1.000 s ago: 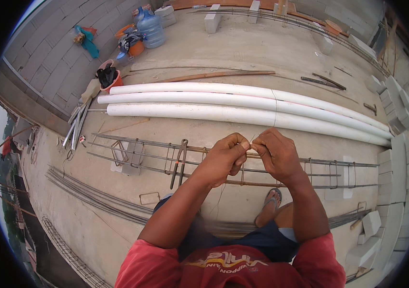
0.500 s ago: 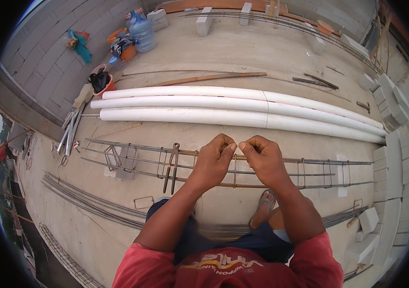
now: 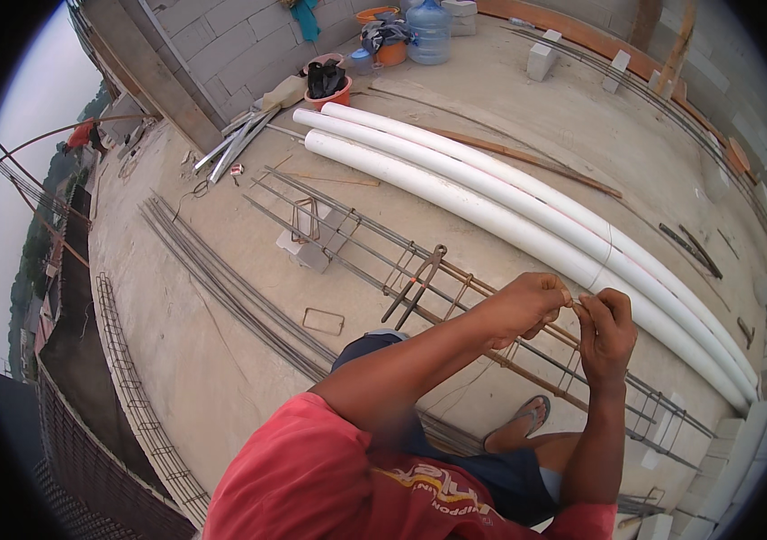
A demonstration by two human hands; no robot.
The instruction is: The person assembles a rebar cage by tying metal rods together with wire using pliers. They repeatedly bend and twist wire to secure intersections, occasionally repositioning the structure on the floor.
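Observation:
My left hand (image 3: 532,308) and my right hand (image 3: 606,337) meet above a rebar cage (image 3: 356,217), fingertips pinched close together. Between them is a short bit of what looks like thin wire (image 3: 572,304), mostly hidden by the fingers. The cage has long bars with ties around them and runs slantwise below my hands. Its far left part rests over a light grey block (image 3: 309,250). Pincers (image 3: 428,270) with dark and orange handles lie across the cage bars, left of my left hand.
Three white pipes (image 3: 455,171) lie beyond the cage. Loose steel rods (image 3: 212,279) and a bent rectangular stirrup (image 3: 323,311) are on the floor at left. Grey blocks (image 3: 743,441) line the right side. A bucket (image 3: 340,97) and a blue water jug (image 3: 428,34) stand at the back.
The view has turned left, so the cage and pipes now run slantwise and more of the left edge shows. Both hands stay pinched together above the cage.

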